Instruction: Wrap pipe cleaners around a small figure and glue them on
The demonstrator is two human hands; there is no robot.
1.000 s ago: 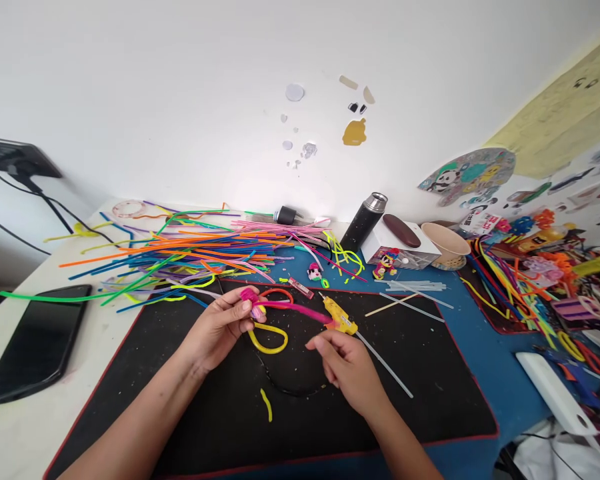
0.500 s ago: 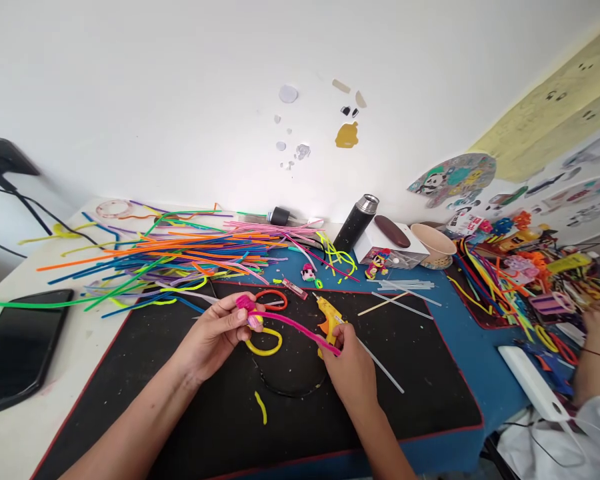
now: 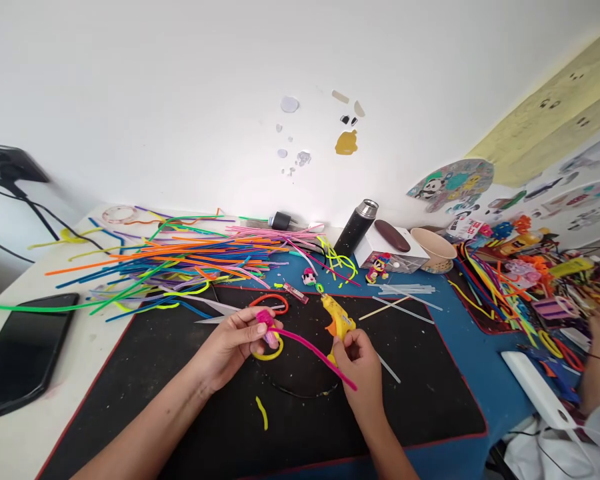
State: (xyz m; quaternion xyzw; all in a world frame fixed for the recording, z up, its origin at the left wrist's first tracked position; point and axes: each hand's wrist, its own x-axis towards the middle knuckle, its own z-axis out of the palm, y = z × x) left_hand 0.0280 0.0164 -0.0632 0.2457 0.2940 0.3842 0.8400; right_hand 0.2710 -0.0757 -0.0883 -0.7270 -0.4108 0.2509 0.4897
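Your left hand point(image 3: 253, 335) clamps a pink fuzzy bundle point(image 3: 265, 319) between thumb and fingers above a black mat point(image 3: 205, 437), a pink strand point(image 3: 314, 349) slanting from it toward your right hand point(image 3: 349, 341). The right's fingers curl at a yellow glue gun point(image 3: 341, 315); whether they grip it, you cannot tell. A yellow scrap point(image 3: 262, 413) lies nearer you; colorful pipe cleaners point(image 3: 190, 250) crowd the counter point(image 3: 510, 393) beyond your left hand.

There is room to reach over the near right corner of the black mat point(image 3: 427, 400). Toward its far edge, the yellow glue gun point(image 3: 338, 312) gets in the way. Past that, fuzzy sticks point(image 3: 180, 252) and a black bottle point(image 3: 353, 231) block.
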